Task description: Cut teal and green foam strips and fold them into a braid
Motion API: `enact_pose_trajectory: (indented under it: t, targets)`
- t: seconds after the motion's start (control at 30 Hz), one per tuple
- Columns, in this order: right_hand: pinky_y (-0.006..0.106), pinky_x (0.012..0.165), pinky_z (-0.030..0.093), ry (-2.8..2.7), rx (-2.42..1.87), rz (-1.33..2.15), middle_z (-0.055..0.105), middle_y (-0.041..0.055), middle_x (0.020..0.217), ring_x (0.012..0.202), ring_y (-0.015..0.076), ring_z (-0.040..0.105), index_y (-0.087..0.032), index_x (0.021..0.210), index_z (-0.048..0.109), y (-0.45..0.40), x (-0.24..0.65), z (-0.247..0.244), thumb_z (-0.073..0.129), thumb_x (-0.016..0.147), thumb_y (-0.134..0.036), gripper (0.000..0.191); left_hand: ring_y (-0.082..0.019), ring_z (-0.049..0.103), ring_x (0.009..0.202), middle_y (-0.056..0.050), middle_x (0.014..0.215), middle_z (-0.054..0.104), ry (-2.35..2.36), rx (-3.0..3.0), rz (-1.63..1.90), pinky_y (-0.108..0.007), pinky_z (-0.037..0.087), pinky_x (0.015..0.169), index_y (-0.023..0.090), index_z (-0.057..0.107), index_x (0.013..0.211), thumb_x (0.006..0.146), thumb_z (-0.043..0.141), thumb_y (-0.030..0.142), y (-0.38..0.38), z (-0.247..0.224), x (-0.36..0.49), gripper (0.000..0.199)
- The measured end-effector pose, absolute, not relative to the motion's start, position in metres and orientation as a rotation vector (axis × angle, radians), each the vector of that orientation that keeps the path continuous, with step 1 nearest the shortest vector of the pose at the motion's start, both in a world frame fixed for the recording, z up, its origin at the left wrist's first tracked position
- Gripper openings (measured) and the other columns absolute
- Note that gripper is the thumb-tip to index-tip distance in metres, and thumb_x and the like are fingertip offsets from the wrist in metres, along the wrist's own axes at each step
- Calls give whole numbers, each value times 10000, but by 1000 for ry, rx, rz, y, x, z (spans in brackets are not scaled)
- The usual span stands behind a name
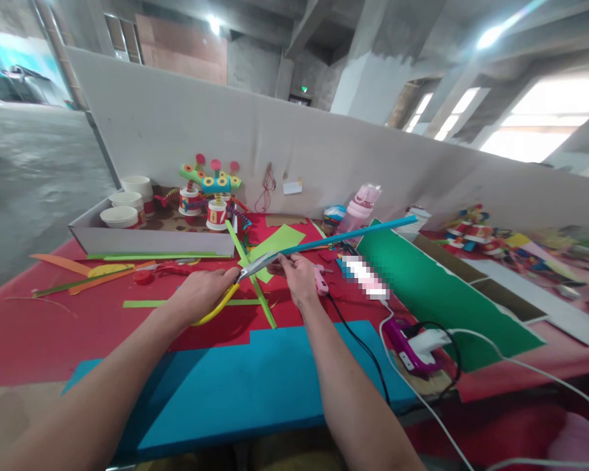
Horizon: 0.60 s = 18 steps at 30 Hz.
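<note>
My left hand (203, 293) is closed around a pair of scissors (218, 310) with yellow handles, its metal blades pointing right. Between the fingers of my right hand (299, 280) is a long blue paper strip (356, 233), which slants up to the right. The blades reach the near end of this strip; whether they are parted is hard to see. Under the scissors, green paper strips (265, 306) cross on the red table cover. A green paper sheet (279, 243) lies just behind my hands. Beside my right hand rests a pink glue gun (321, 280) with a black cord.
A tray (157, 244) at the back left holds paper cups (120, 216) and cup figures (217, 212). Blue paper (216, 386) covers the near edge. At right are a purple power strip (407, 350), cables, a green box panel (436, 297) and a pink bottle (358, 209).
</note>
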State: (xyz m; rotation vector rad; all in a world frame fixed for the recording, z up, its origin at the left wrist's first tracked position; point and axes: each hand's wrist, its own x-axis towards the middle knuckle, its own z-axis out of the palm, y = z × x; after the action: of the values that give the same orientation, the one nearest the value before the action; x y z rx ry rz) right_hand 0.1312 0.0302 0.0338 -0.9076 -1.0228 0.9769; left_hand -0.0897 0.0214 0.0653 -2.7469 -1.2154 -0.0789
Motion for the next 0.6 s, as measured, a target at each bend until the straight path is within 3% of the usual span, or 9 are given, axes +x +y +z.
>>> enact_pose_trajectory:
  t: [0.6]
  targets:
    - [309, 633, 606, -1067, -936, 971, 705, 34, 628, 585, 189, 706, -151, 735, 618, 29, 131, 35, 716, 682, -496, 363, -214, 601, 629, -74, 787, 628, -1209, -2745, -70, -258, 342, 498, 196, 458, 1090, 906, 313, 242, 21, 67, -89, 239]
